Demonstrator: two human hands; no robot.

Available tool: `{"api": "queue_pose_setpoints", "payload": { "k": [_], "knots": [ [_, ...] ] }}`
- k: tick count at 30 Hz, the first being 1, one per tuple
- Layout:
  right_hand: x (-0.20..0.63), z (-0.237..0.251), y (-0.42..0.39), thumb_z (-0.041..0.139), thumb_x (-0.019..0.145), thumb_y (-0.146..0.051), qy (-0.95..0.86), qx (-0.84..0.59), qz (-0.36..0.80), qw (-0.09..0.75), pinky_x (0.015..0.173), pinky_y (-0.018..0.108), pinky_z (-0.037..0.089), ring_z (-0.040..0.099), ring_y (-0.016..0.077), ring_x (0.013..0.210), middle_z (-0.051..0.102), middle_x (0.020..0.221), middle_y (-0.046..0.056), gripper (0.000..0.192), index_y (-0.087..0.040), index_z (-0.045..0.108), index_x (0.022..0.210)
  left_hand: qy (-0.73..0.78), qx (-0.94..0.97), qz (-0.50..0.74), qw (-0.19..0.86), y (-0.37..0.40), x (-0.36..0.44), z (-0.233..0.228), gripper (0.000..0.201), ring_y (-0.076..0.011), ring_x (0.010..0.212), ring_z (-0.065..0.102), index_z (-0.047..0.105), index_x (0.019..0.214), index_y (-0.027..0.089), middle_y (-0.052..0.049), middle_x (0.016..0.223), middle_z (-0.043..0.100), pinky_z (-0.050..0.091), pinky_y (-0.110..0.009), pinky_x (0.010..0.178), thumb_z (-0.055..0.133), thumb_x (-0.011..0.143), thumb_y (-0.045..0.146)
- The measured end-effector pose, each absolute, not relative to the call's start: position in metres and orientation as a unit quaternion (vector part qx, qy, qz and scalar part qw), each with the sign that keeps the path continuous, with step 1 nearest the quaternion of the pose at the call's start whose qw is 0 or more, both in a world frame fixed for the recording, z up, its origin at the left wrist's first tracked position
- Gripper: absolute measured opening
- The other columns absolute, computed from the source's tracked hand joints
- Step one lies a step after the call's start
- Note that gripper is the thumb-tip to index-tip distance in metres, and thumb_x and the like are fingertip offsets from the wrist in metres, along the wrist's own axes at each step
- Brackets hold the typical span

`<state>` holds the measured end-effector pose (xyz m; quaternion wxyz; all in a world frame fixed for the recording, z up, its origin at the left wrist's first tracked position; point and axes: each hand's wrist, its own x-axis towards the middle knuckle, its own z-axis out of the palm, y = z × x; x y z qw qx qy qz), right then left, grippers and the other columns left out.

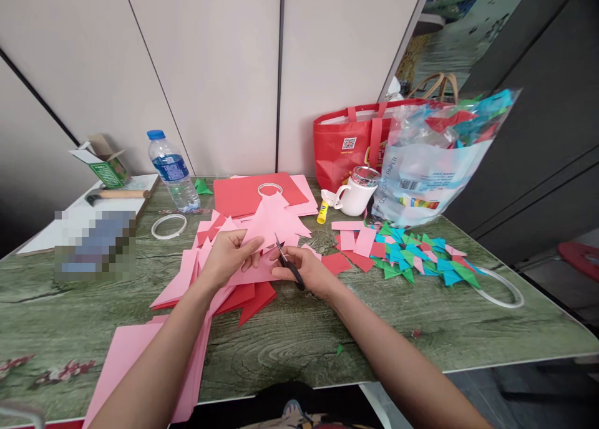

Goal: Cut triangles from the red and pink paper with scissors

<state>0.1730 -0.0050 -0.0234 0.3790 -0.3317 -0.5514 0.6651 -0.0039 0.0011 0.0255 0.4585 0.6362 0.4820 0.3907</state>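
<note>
My left hand (228, 256) pinches a pink paper piece (271, 224) with several pointed corners and holds it up just above the table. My right hand (306, 271) grips small black-handled scissors (289, 264), whose blades point up into the lower edge of that pink piece. Beneath both hands lie loose pink and red paper sheets (234, 292).
A green wood-pattern table (355, 329) carries a water bottle (174, 171), tape rings (169, 226) (501, 288), a yellow glue stick (322, 212), a white mug (356, 193), small coloured paper triangles (416, 257), a red bag (352, 141) and a clear plastic bag (435, 161). A pink stack (135, 354) lies front left.
</note>
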Motion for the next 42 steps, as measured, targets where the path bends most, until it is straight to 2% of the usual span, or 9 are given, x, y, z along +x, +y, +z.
{"api": "queue_pose_setpoints", "payload": {
  "k": [18,29,42],
  "knots": [
    [0.1714,-0.0241,-0.0053,0.078,0.051,-0.041,-0.559,-0.346,0.65,0.382,0.056,0.022,0.038,0.049,0.009,0.057,0.055,0.064,-0.003,0.045,-0.016,0.059,0.083,0.477,0.63,0.396,0.468,-0.0016,-0.0014,0.0308,0.031,-0.0048,0.034,0.038,0.047,0.051,0.015,0.003,0.043,0.052,0.028,-0.019,0.037,0.057,0.077,0.029],
    [0.1703,-0.0245,-0.0062,0.075,0.056,-0.042,-0.575,-0.348,0.63,0.39,0.048,0.02,0.032,0.041,0.0067,0.049,0.048,0.052,-0.006,0.04,-0.016,0.058,0.08,0.475,0.619,0.401,0.479,-0.0026,-0.0017,0.0315,0.03,-0.0043,0.033,0.037,0.047,0.051,0.015,0.003,0.042,0.052,0.027,-0.018,0.037,0.057,0.077,0.028],
    [0.1699,-0.0289,-0.005,0.073,0.059,-0.043,-0.584,-0.362,0.612,0.392,0.044,0.02,0.029,0.04,0.007,0.044,0.048,0.048,-0.006,0.036,-0.016,0.059,0.078,0.476,0.615,0.399,0.486,-0.0021,-0.0017,0.0316,0.03,-0.0037,0.032,0.036,0.047,0.051,0.015,0.003,0.042,0.052,0.025,-0.018,0.035,0.056,0.077,0.027]
  ]
}}
